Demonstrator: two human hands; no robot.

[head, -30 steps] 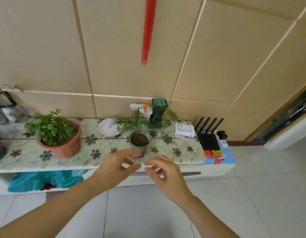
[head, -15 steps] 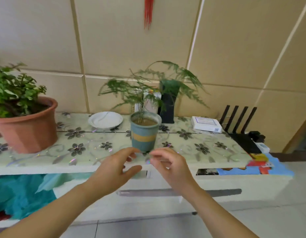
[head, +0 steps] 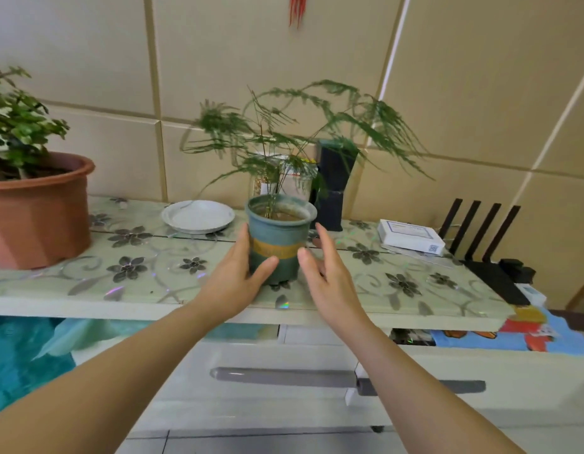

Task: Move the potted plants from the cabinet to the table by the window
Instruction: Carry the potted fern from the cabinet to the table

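Note:
A small teal pot with a yellow band holds a feathery green fern and stands upright near the middle of the low cabinet. My left hand rests against the pot's left side, thumb across its front, fingers spread. My right hand hovers open just right of the pot, a small gap between palm and pot. A large terracotta pot with a leafy green plant stands at the cabinet's left end.
A white saucer lies behind the teal pot. A dark speaker and a jar stand at the wall. A white box and a black router sit to the right. Turquoise cloth hangs under the top.
I have come closer to the cabinet. Both hands moved forward from the front edge to either side of the teal pot, and the left hand now touches it.

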